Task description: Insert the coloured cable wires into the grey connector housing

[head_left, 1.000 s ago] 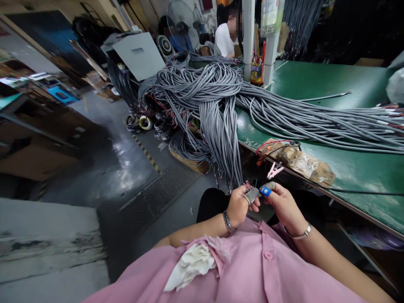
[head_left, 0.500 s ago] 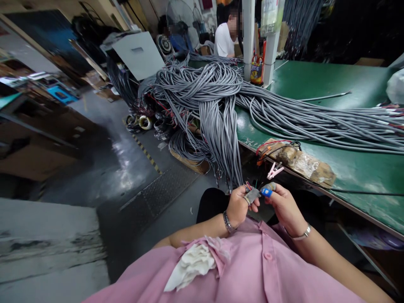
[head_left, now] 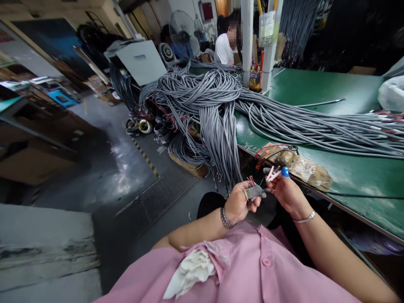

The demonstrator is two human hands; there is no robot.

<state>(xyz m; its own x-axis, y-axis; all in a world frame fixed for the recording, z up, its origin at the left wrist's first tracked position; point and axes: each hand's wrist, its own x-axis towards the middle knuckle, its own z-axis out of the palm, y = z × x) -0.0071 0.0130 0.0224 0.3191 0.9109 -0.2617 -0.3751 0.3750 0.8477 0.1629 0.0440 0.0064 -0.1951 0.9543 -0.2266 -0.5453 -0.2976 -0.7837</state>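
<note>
Thin red and green wires [head_left: 251,181] stick up from my left hand [head_left: 240,204], which is closed round them. A grey cover wraps one of its fingers, and the cable behind the wires is hidden. My right hand [head_left: 286,191] is just to the right, thumb and forefinger apart. Its thumb has a blue cover, its forefinger a grey one. A pink clothespin [head_left: 272,174] shows between those two fingers, by the bench edge; whether they touch it I cannot tell. A few wire ends lie in the gap between my hands.
A large heap of grey cables [head_left: 217,90] covers part of the green bench [head_left: 318,86] and hangs over its edge. A taped wooden block [head_left: 312,171] lies at the near edge. Across the bench sits a person in white [head_left: 223,48]. White posts [head_left: 247,42] rise from the bench.
My right hand has moved up and right, away from the left, and its fingers have parted around the clothespin. The left hand keeps the wires almost in place. The view has shifted slightly.
</note>
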